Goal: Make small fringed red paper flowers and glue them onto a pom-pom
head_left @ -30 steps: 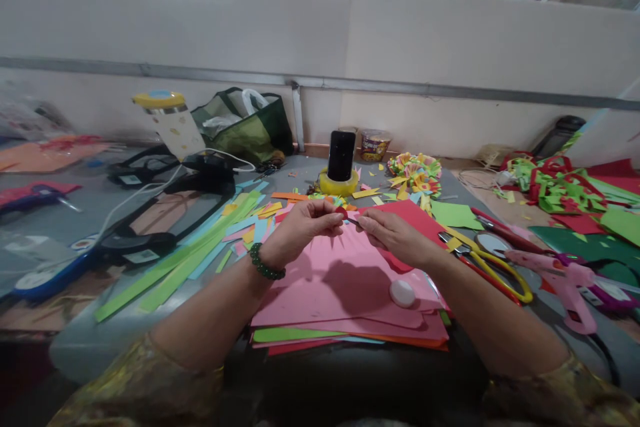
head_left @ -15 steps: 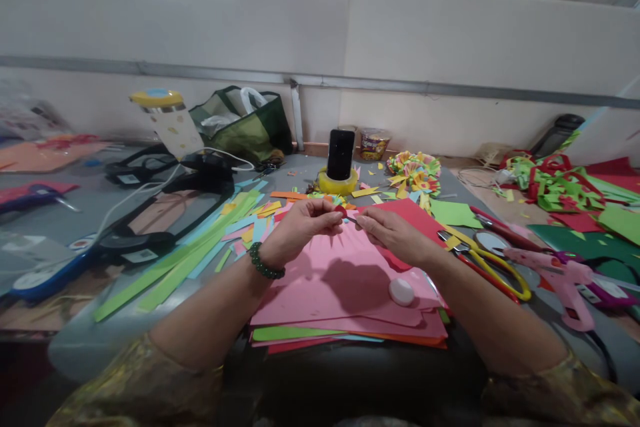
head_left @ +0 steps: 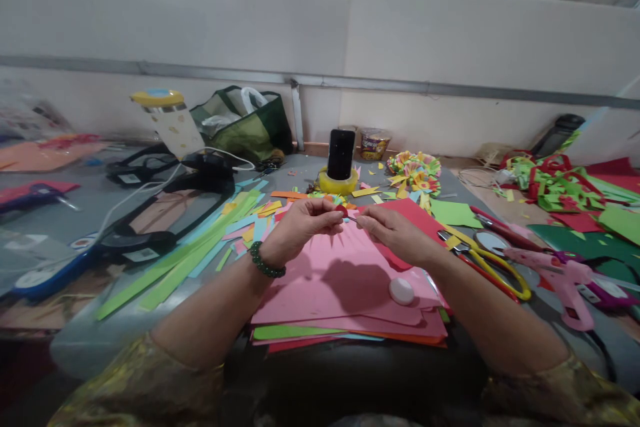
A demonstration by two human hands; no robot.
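Observation:
My left hand (head_left: 319, 219), with a green bead bracelet (head_left: 267, 260) on its wrist, pinches a small red paper piece (head_left: 341, 211) between thumb and forefinger. My right hand (head_left: 386, 228) is closed on a thin dark stick-like tool (head_left: 352, 218), whose tip meets the red piece. Fingers cover most of both small items. Both hands are above a stack of pink paper sheets (head_left: 320, 287), on which a round white lid-like disc (head_left: 401, 291) lies. Red sheets (head_left: 417, 220) show behind my right hand.
A phone (head_left: 341, 155) stands in a yellow tape roll (head_left: 338, 181). Paper strips (head_left: 200, 243) spread to the left. At right lie yellow-handled pliers (head_left: 500, 267) and a pink glue gun (head_left: 563, 277). A paper-flower cluster (head_left: 415, 173) and a green bag (head_left: 245, 127) sit at the back.
Both hands keep nearly the same place and grip. The right hand has shifted very slightly, and a little more of the red piece shows.

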